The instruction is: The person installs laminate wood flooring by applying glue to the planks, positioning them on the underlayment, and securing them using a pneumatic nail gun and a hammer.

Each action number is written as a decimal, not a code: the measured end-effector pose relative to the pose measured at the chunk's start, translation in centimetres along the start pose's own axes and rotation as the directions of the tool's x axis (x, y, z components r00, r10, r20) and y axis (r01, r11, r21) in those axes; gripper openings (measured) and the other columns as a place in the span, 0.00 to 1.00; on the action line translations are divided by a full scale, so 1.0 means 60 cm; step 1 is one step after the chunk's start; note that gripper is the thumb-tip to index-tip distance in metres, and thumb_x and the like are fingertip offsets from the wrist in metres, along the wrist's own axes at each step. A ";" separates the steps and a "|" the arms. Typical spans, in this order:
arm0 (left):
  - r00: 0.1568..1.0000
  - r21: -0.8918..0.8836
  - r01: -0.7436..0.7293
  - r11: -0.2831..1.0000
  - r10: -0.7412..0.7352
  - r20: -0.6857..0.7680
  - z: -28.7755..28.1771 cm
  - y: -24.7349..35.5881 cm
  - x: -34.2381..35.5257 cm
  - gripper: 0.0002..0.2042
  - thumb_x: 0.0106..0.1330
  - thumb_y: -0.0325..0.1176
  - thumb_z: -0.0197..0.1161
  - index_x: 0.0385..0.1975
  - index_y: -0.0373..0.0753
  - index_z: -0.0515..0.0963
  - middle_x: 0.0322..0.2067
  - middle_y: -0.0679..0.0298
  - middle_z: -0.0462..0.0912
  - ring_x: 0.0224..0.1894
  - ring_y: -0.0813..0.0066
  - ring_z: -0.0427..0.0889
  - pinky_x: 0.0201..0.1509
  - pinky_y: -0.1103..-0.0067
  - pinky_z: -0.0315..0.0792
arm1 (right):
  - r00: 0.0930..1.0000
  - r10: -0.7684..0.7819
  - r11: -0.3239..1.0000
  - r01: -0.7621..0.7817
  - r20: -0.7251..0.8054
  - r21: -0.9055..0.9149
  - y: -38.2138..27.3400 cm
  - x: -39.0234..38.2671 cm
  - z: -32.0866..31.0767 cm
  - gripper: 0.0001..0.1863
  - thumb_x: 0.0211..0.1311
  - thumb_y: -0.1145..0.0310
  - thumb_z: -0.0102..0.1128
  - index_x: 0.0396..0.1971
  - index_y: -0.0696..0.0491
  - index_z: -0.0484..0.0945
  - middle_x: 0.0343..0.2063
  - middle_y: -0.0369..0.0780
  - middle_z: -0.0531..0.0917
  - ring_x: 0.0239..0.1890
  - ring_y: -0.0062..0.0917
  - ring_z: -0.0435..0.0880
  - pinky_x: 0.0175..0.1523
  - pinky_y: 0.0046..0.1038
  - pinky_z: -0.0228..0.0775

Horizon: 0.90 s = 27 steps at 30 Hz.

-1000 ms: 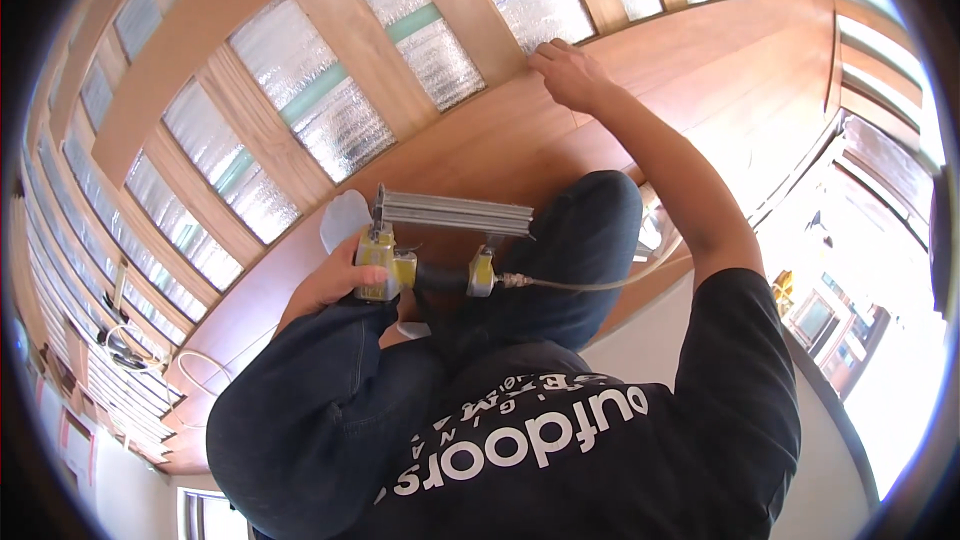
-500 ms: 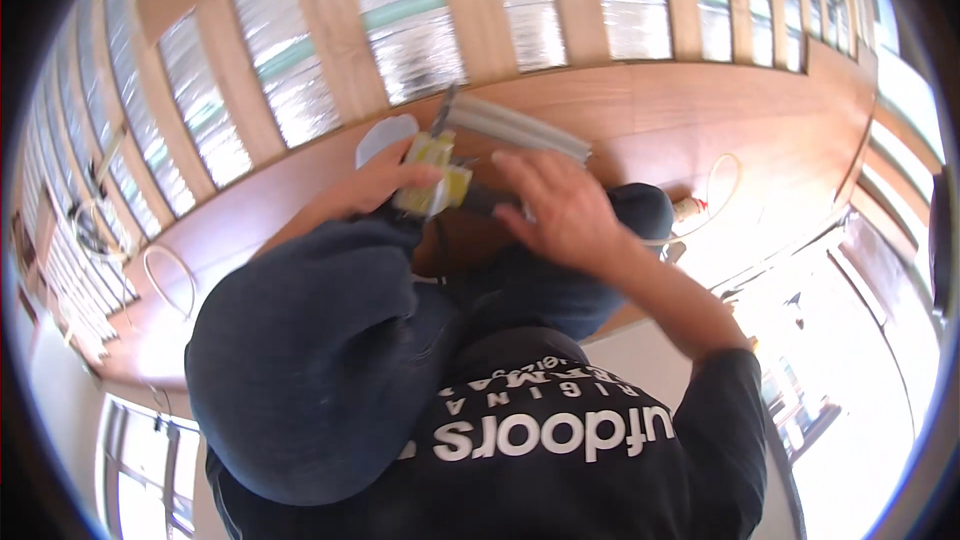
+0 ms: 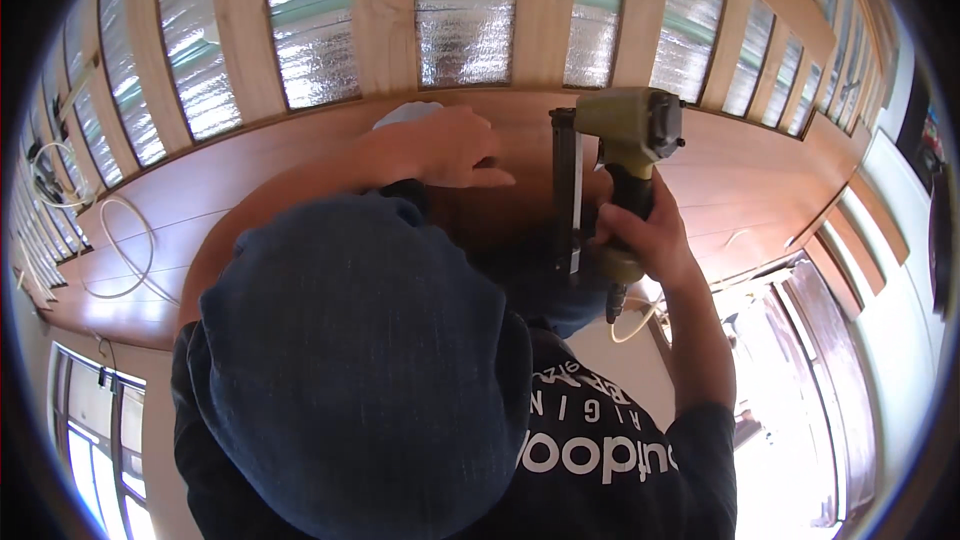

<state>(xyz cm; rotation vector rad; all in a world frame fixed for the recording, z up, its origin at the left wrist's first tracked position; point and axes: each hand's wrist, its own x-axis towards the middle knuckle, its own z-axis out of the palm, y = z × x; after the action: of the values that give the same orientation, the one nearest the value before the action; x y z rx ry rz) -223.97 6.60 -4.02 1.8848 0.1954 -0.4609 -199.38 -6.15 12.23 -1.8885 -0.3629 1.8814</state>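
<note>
My right hand (image 3: pixel 655 238) is wrapped round the black grip of an olive-green air nailer (image 3: pixel 630 130). The nailer is raised at the right of the middle, its long dark magazine (image 3: pixel 568 190) reaching down in the picture, and a hose fitting (image 3: pixel 617 300) sits at the grip's end. My left hand (image 3: pixel 455 147) is apart from the nailer, over the wood floor beside a pale shoe or sock tip. One of its digits stretches right while the others bend; nothing shows in it, though its underside is hidden.
My bent knee in blue denim (image 3: pixel 360 360) fills the lower left. Wooden joists (image 3: pixel 385 20) with silvery insulation between them run past the edge of the brown floor boards (image 3: pixel 215 240). A pale hose (image 3: pixel 148 250) loops at left; another length lies by the nailer.
My left hand has let go of a yellow-green thing it held. My right hand, open before, now grips the nailer and has moved right. The denim knee has shifted right in view.
</note>
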 end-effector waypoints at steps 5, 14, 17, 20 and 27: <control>0.930 0.147 -0.368 0.918 0.362 0.064 0.016 -0.051 0.061 0.24 0.72 0.56 0.56 0.28 0.40 0.86 0.35 0.56 0.87 0.49 0.55 0.82 0.58 0.63 0.72 | 0.984 0.165 0.984 -0.160 -0.068 0.075 -0.018 0.088 0.012 0.26 0.60 0.75 0.66 0.57 0.57 0.68 0.35 0.39 0.84 0.33 0.24 0.85 0.42 0.26 0.80; 0.964 0.004 -0.264 0.965 0.264 0.019 0.040 -0.111 0.112 0.19 0.68 0.48 0.59 0.26 0.41 0.89 0.40 0.55 0.87 0.50 0.54 0.83 0.57 0.63 0.76 | 0.960 0.277 0.958 -0.278 0.030 0.075 -0.004 0.148 0.013 0.29 0.58 0.77 0.62 0.60 0.57 0.67 0.36 0.42 0.85 0.33 0.24 0.85 0.43 0.28 0.79; 0.957 0.015 -0.291 0.957 0.291 0.005 0.042 -0.113 0.116 0.18 0.68 0.48 0.58 0.28 0.43 0.90 0.39 0.57 0.88 0.51 0.54 0.83 0.56 0.63 0.78 | 0.975 0.219 0.968 -0.213 0.031 -0.132 -0.022 0.162 0.012 0.31 0.58 0.77 0.63 0.62 0.57 0.66 0.35 0.39 0.83 0.33 0.21 0.84 0.42 0.26 0.78; 0.958 0.000 -0.265 0.964 0.263 0.115 0.038 -0.111 0.116 0.17 0.68 0.47 0.59 0.29 0.44 0.90 0.39 0.58 0.89 0.51 0.54 0.83 0.57 0.62 0.78 | 0.957 0.275 0.961 -0.277 0.087 0.007 -0.043 0.169 0.009 0.33 0.57 0.78 0.62 0.65 0.58 0.66 0.36 0.37 0.82 0.33 0.19 0.83 0.41 0.24 0.77; 0.978 -0.078 -0.199 0.977 0.203 0.048 0.026 -0.104 0.109 0.19 0.67 0.48 0.60 0.22 0.42 0.88 0.30 0.61 0.88 0.46 0.55 0.82 0.56 0.62 0.75 | 0.938 0.346 0.938 -0.346 0.032 -0.016 -0.039 0.160 0.011 0.30 0.58 0.78 0.63 0.62 0.58 0.69 0.37 0.37 0.82 0.34 0.19 0.83 0.42 0.24 0.77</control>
<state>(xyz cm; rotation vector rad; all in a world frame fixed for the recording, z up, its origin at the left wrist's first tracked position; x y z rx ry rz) -220.55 6.80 -12.54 1.7962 -0.0156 -0.3625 -199.39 0.62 5.02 -2.0340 -0.0485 2.1381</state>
